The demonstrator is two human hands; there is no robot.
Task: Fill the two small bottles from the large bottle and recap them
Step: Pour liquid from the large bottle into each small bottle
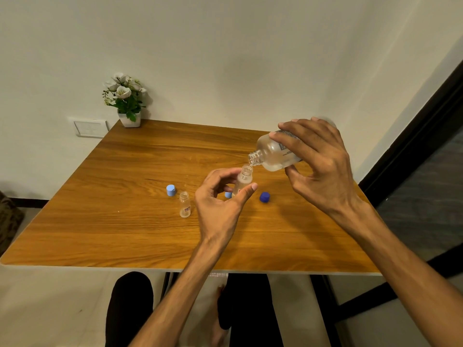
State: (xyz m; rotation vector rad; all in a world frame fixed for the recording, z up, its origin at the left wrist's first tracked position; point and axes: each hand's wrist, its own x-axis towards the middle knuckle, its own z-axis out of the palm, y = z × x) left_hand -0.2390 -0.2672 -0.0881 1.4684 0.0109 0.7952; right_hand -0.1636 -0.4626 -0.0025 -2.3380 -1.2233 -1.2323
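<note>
My right hand (318, 161) grips the large clear bottle (273, 152), tipped nearly on its side, its uncapped neck pointing left and down. Its mouth sits just above the mouth of a small clear bottle (243, 178), which my left hand (220, 199) holds slightly tilted above the table. The other small bottle (185, 204) stands upright and uncapped to the left. A light blue cap (171, 190) lies behind it. A second light blue cap (228, 195) peeks out behind my left hand. A dark blue cap (265, 197) lies to the right.
The wooden table (125, 186) stands against a white wall. A small white pot of white flowers (126, 101) sits at its back left corner. A dark door frame (426, 126) runs along the right. My legs show below the front edge.
</note>
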